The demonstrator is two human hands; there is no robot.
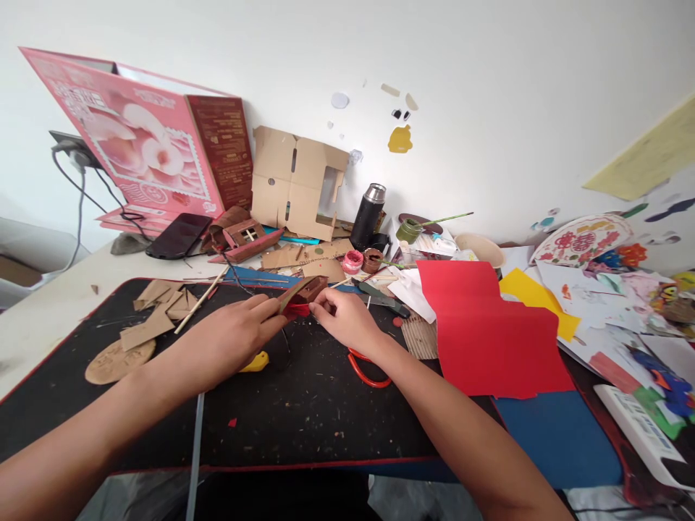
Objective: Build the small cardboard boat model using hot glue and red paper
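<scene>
Over the black desk mat (326, 412), my left hand (239, 333) is closed around the near side of a small brown cardboard model (312, 288) with a slanted strip on top. A bit of red material (297, 310) shows at its lower edge, between my hands. My right hand (347, 318) has thumb and forefinger pinched together at the model's right end; what is between the fingertips is hidden. Below my right wrist lie scissors with an orange-red handle (369, 370). A yellow-handled tool (255, 362) sits partly under my left hand.
Cardboard scraps (157, 311) and a wooden stick (200, 300) lie left. Behind stand a brown model boat (247, 239), paint jars (352, 262) and a black thermos (369, 217). Red paper (489, 333) lies right. A translucent stick (196, 456) crosses the front edge.
</scene>
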